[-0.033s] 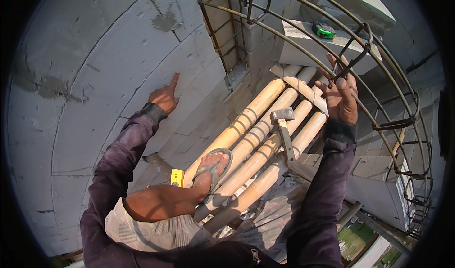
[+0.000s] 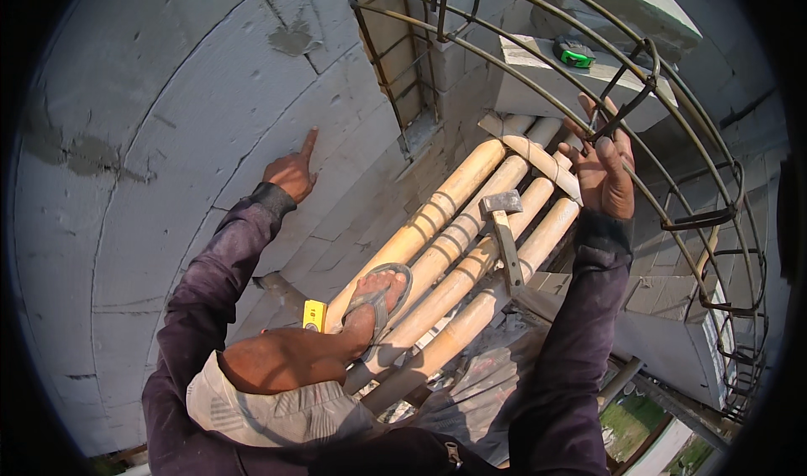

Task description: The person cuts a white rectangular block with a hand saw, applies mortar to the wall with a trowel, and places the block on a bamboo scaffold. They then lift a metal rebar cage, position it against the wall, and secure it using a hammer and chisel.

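Up on the left, my left hand (image 2: 290, 173) rests against the grey block wall (image 2: 227, 97), its index finger stretched out along the surface and nothing held. My right hand (image 2: 607, 173) is raised on the right, gripping a bar of the steel rebar cage (image 2: 651, 81), thumb on the near side and fingers partly hidden by the bars. The cage arches across the upper right. Between my arms, a hammer (image 2: 503, 232) with a square metal head lies on bamboo poles (image 2: 445, 198), where my sandalled foot (image 2: 382, 295) also stands.
A black and green tape measure (image 2: 574, 53) sits on a pale block (image 2: 546, 85) behind the cage. Some yellow object (image 2: 314, 315) shows beside my knee. More rebar (image 2: 395, 47) stands in a wall gap. Grass (image 2: 635, 417) is visible far below at lower right.
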